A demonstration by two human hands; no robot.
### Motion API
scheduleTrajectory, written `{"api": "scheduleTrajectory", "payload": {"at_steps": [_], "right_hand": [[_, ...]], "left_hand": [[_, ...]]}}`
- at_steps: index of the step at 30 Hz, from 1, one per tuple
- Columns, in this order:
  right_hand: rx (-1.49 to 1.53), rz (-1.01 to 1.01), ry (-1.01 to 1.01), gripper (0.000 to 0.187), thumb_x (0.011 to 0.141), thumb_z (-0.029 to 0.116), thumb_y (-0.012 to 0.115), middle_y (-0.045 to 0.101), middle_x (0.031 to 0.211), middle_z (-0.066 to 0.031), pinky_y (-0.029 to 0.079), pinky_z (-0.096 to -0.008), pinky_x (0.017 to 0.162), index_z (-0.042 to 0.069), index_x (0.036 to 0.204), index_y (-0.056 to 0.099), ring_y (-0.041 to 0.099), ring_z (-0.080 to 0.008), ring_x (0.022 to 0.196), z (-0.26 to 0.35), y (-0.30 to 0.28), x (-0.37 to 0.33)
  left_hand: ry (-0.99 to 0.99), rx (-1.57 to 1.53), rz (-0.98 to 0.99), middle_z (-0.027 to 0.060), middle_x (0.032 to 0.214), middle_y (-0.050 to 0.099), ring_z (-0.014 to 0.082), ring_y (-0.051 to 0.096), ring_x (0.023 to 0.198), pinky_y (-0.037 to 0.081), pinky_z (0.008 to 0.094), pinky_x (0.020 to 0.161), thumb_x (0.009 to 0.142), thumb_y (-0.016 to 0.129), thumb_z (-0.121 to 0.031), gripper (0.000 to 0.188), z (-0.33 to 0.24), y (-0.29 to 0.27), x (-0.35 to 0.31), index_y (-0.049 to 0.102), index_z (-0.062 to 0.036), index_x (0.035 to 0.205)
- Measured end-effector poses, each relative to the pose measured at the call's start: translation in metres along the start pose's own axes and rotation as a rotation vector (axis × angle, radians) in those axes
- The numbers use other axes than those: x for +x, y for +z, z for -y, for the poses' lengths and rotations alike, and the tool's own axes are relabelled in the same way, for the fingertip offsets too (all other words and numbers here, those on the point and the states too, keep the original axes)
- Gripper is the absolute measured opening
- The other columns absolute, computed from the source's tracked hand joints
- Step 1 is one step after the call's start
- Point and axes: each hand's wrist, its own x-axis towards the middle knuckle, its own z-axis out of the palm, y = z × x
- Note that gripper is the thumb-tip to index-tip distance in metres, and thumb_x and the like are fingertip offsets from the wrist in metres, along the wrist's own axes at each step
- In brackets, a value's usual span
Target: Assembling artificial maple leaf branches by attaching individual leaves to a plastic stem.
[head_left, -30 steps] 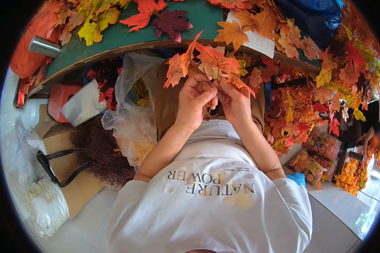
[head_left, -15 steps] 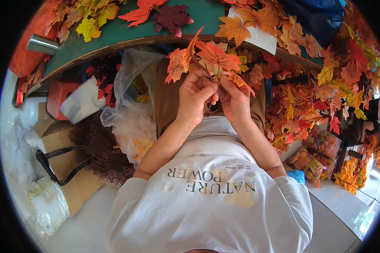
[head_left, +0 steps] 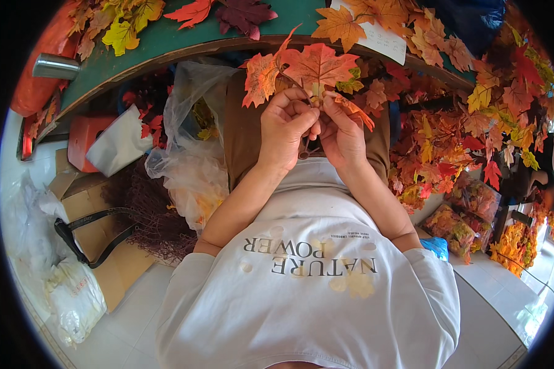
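Note:
Close together above my lap, both hands work on a sprig of artificial maple leaves [head_left: 322,65]. My left hand [head_left: 283,130] is closed, thumb against curled fingers, on its brown stem. Between thumb and fingertips, my right hand [head_left: 343,132] pinches the sprig beside the base of the red-orange leaf. Another orange leaf [head_left: 260,79] spreads above my left hand, and a smaller orange one [head_left: 354,112] lies over my right fingers. My fingers hide the spot where the stems meet.
Ahead is a green table [head_left: 184,42] with loose leaves and a white paper [head_left: 381,43]. Leaf garlands [head_left: 449,141] hang at the right. On the left stand clear plastic bags [head_left: 194,154], an open cardboard box [head_left: 114,264] and a heap of dark purple stems [head_left: 151,212].
The red-orange leaf has tipped up and now shows more of its face. Both hands remain in nearly the same place, still gripping the sprig. The view has shifted slightly.

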Motion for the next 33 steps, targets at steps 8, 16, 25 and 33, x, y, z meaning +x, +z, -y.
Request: {"api": "scheduleTrajectory", "payload": {"at_steps": [8, 16, 25, 33], "right_hand": [[-0.095, 0.029, -0.118, 0.015, 0.084, 0.004, 0.061, 0.06, 0.09, -0.0046, 0.048, -0.0253, 0.064, 0.002, 0.099, 0.058, 0.057, -0.0123, 0.075, -0.009, -0.003, -0.003], [-0.239, -0.026, -0.145, 0.01, 0.086, 0.005, 0.059, 0.059, 0.085, -0.001, 0.044, -0.0218, 0.058, 0.003, 0.096, 0.059, 0.055, -0.0086, 0.071, -0.003, -0.005, 0.004], [-1.144, 0.175, -0.83, 0.033, 0.074, 0.0, 0.065, 0.065, 0.083, -0.0083, 0.051, -0.0299, 0.066, 0.006, 0.106, 0.062, 0.063, -0.0195, 0.074, 0.027, -0.014, -0.012], [-1.255, 0.408, -1.475, 0.035, 0.074, 0.012, 0.068, 0.054, 0.09, -0.0027, 0.048, -0.0302, 0.059, 0.018, 0.107, 0.061, 0.058, -0.0209, 0.078, 0.072, -0.003, -0.016]], "left_hand": [[0.006, 0.034, 0.034, 0.0047, 0.07, 0.058, 0.0113, 0.055, 0.054, 0.042, 0.0223, 0.046, 0.077, 0.062, 0.007, 0.026, -0.004, -0.002, 0.001, 0.054, 0.0008, 0.101], [0.003, 0.013, 0.066, 0.009, 0.081, 0.061, 0.014, 0.06, 0.059, 0.052, 0.0253, 0.053, 0.081, 0.061, 0.002, 0.022, 0.002, 0.003, 0.014, 0.053, 0.0012, 0.102], [-0.139, -0.204, 0.028, 0.0077, 0.097, 0.059, 0.0169, 0.059, 0.086, 0.05, 0.0255, 0.069, 0.087, 0.059, -0.009, 0.028, 0.021, -0.054, 0.031, 0.051, -0.0019, 0.113], [-0.302, -0.249, 0.33, 0.0026, 0.108, 0.06, 0.0137, 0.057, 0.095, 0.046, 0.027, 0.084, 0.086, 0.06, -0.018, 0.026, 0.006, 0.006, 0.015, 0.056, -0.0071, 0.11]]}}
